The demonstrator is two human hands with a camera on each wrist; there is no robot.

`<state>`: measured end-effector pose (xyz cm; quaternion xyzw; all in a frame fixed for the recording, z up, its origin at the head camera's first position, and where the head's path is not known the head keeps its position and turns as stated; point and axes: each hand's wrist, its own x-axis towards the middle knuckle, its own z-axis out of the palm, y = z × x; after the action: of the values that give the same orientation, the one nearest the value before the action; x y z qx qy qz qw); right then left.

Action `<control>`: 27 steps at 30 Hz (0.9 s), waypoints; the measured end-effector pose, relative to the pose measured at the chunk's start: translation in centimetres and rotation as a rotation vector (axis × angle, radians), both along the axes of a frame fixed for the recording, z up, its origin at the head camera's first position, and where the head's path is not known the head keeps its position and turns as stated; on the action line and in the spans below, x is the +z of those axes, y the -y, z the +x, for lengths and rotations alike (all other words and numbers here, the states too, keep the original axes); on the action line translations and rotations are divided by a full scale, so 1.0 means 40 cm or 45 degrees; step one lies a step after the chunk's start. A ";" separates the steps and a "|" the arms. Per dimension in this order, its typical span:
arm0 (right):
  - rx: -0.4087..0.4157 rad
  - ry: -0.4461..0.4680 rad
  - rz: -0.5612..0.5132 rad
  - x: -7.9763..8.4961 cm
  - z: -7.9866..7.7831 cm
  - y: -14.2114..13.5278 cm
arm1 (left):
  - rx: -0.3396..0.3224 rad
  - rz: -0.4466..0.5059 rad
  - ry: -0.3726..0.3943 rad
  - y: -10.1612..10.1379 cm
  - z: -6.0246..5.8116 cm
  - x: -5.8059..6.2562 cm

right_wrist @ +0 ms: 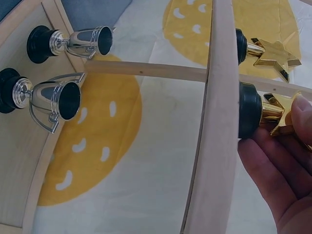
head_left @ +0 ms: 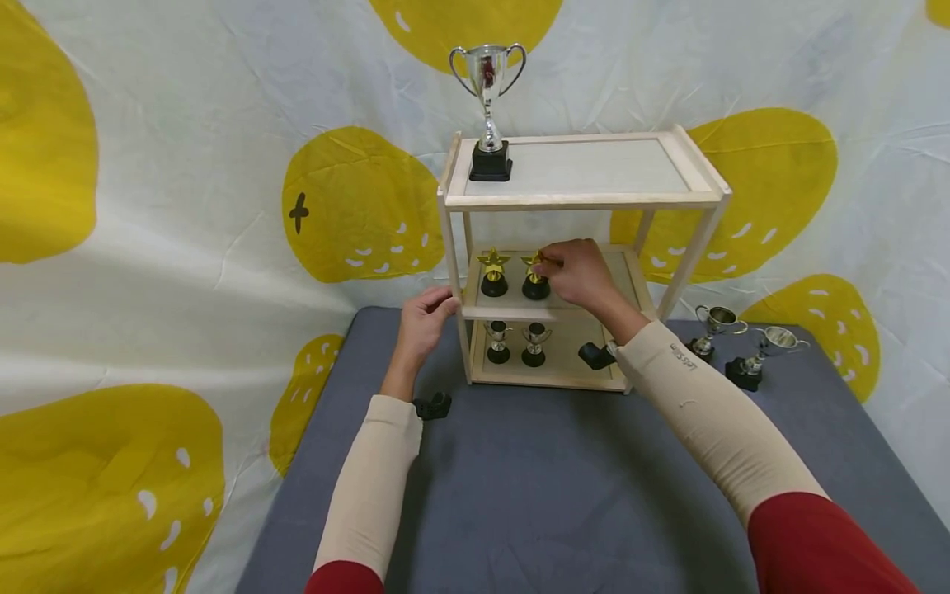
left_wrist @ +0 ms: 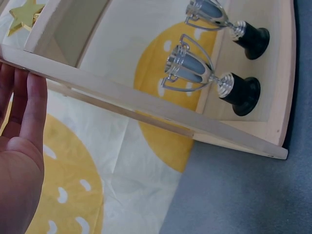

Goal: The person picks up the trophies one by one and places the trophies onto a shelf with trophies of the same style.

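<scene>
My right hand (head_left: 582,272) pinches a gold star trophy (right_wrist: 280,112) with a black round base by its star, on the middle level of a small wooden shelf (head_left: 586,202). A matching star trophy (head_left: 493,272) stands to its left. My left hand (head_left: 425,326) touches the shelf's left front post (left_wrist: 122,95) near the middle level, fingers fairly straight with their tips partly hidden by the post. On the bottom level stand two small silver cup trophies, one on the left (head_left: 498,341) and one beside it (head_left: 534,343). A taller silver cup trophy (head_left: 490,111) stands at the top level's left.
Two more silver cup trophies, one nearer (head_left: 764,356) and one farther back (head_left: 714,330), stand on the grey table (head_left: 519,487) right of the shelf. Behind hangs a white cloth (head_left: 223,206) with yellow shapes. A dark wrist camera (head_left: 596,355) sits by the right wrist.
</scene>
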<state>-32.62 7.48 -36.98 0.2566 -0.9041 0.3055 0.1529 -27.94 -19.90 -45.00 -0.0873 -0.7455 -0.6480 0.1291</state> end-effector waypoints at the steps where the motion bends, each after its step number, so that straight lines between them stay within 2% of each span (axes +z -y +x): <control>1: -0.001 -0.003 0.005 0.000 -0.001 0.000 | 0.000 0.002 -0.001 0.000 -0.001 0.000; 4: -0.001 0.002 0.011 0.000 -0.004 0.000 | -0.004 0.003 -0.005 -0.001 -0.001 0.001; 11: -0.016 0.093 0.000 -0.002 -0.007 0.007 | -0.002 -0.003 -0.002 -0.001 0.002 0.002; 27: -0.019 0.048 -0.003 -0.011 -0.023 0.018 | 0.014 -0.013 -0.003 -0.002 0.004 0.005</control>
<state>-33.54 6.77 -37.41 0.2441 -0.9084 0.3101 0.1385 -27.76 -19.83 -44.82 -0.0846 -0.7492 -0.6434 0.1329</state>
